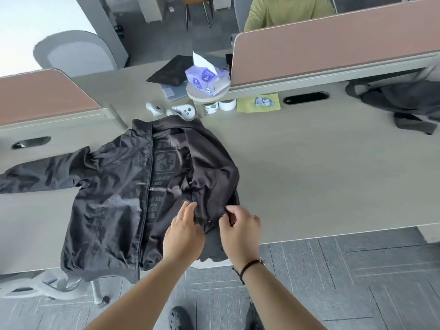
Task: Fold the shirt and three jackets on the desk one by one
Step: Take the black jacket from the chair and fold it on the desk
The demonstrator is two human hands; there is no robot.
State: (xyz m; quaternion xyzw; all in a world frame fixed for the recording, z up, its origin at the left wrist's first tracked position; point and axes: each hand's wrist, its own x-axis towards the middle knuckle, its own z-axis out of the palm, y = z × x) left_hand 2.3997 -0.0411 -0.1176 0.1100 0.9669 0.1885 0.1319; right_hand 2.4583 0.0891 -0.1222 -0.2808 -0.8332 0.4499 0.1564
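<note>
My right hand (239, 231) has a narrow grip: thumb and curled fingers pinch a fold of the jacket (133, 186) where its right sleeve has been laid across the body. My left hand (184, 231) lies on the same fold just beside it, fingers fairly straight and pressing the cloth, so that grip is wide and holds nothing. The two hands are near each other but apart. The jacket is dark, lies face up on the counter (321, 175) with its zip running toward me, and its hem hangs over the near edge. Its left sleeve (42, 172) stretches flat out to the left, reaching the frame edge. Count of garments in view: one jacket under my hands, one dark heap (404, 103) at the far right of the counter, and one flat dark folded item (171, 70) at the back; I cannot tell what kind the last two are. Other items, all behind the jacket collar: one tissue pack (209, 79) on a round stand, two white controllers (183, 110), two small white tubs (219, 106), one yellow-green cloth (258, 102). To the right of the jacket the counter surface is bare as far as the heap. Two pink-topped dividers (333, 44) bound the back. A person in a green shirt (285, 10) sits behind the right one.
</note>
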